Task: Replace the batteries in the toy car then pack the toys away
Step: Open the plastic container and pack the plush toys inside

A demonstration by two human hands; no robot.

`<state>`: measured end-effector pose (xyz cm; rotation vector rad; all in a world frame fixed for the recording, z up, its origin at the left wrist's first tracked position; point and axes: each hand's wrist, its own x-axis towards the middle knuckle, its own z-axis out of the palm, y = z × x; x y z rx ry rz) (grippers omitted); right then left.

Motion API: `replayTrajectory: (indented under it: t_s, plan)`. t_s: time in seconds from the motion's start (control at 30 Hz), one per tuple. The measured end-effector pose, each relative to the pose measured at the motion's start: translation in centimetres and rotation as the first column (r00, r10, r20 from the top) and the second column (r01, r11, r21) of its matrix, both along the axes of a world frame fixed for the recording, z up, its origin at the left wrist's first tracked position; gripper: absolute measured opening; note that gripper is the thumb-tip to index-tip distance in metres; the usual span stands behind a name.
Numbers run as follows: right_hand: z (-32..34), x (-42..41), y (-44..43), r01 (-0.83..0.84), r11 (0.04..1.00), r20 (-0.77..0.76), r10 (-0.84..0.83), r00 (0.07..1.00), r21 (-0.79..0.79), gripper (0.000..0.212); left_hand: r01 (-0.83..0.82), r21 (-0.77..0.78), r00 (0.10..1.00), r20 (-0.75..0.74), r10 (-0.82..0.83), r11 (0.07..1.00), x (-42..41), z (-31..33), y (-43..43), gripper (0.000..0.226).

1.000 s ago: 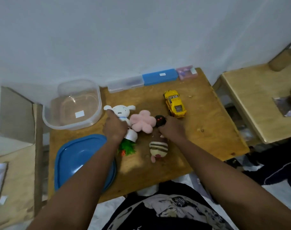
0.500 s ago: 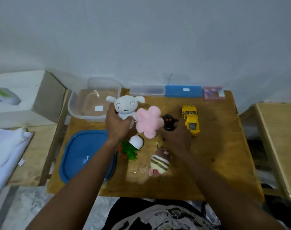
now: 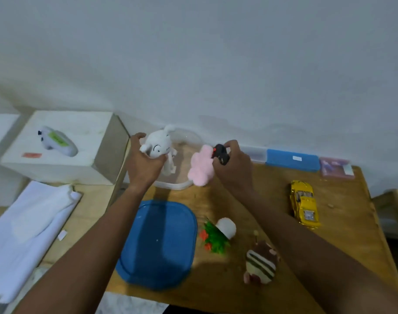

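– While the left hand (image 3: 143, 166) and right hand (image 3: 233, 165) hang at the clear tub (image 3: 173, 185), how far along is packing?

– Barely begun, I'd say. Left fingers are curled round the white plush (image 3: 158, 145); right fingers pinch the pink plush (image 3: 200, 166) and a black toy (image 3: 220, 152). The toy car (image 3: 304, 203), striped plush (image 3: 261, 261) and plant toy (image 3: 216, 236) lie on the desk (image 3: 329, 245), and the blue lid (image 3: 159, 241) is off. Batteries: cannot tell.
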<state>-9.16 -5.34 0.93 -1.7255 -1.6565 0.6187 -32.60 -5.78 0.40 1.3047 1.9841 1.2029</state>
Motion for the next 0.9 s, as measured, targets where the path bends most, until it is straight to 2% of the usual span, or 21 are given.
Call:
replayTrajectory:
  t_s: [0.13, 0.23, 0.3, 0.5, 0.6, 0.7, 0.77, 0.9]
  plan:
    - [0.9, -3.4, 3.2, -0.086, 0.995, 0.25, 0.073, 0.966, 0.041, 0.027, 0.104, -0.053, 0.992, -0.068, -0.107, 0.993, -3.2, -1.0, 2.3, 0.053]
    - [1.9, -4.8, 4.7, -0.087, 0.993, 0.443, 0.112, 0.89, -0.076, 0.026, 0.209, -0.113, 0.976, -0.04, -0.215, 0.971, -4.6, -2.0, 3.8, 0.055]
    - [2.3, -4.2, 4.9, -0.035, 0.987, 0.469, 0.105, 0.877, -0.155, 0.029, 0.285, -0.146, 0.959, 0.036, -0.283, 0.947, -5.2, -2.8, 4.7, 0.054]
    - [0.5, -2.2, 2.5, 0.012, 0.951, 0.401, 0.119, 0.908, -0.308, 0.037, 0.4, -0.174, 0.912, 0.17, -0.373, 0.9, -3.7, -4.7, 4.4, 0.06]
    - [-1.1, -2.2, 1.8, 0.036, 0.952, 0.28, 0.053, 0.958, -0.305, 0.041, 0.42, -0.104, 0.898, 0.189, -0.397, 0.901, -2.2, -5.0, 3.4, 0.062]
    - [-2.4, -2.0, 0.8, 0.062, 0.947, -0.011, -0.069, 0.998, -0.315, 0.039, 0.399, -0.05, 0.907, 0.173, -0.385, 0.916, -1.1, -4.4, 2.8, 0.06]
    - [-3.1, -1.7, 0.1, 0.092, 0.945, -0.2, -0.161, 0.966, -0.314, 0.04, 0.392, -0.009, 0.914, 0.121, -0.388, 0.92, -0.3, -3.4, 2.5, 0.06]
    - [-2.9, -0.7, -1.3, 0.122, 0.95, -0.453, -0.247, 0.857, -0.287, 0.045, 0.422, 0.118, 0.903, 0.039, -0.429, 0.899, 1.7, -0.8, 1.5, 0.063]
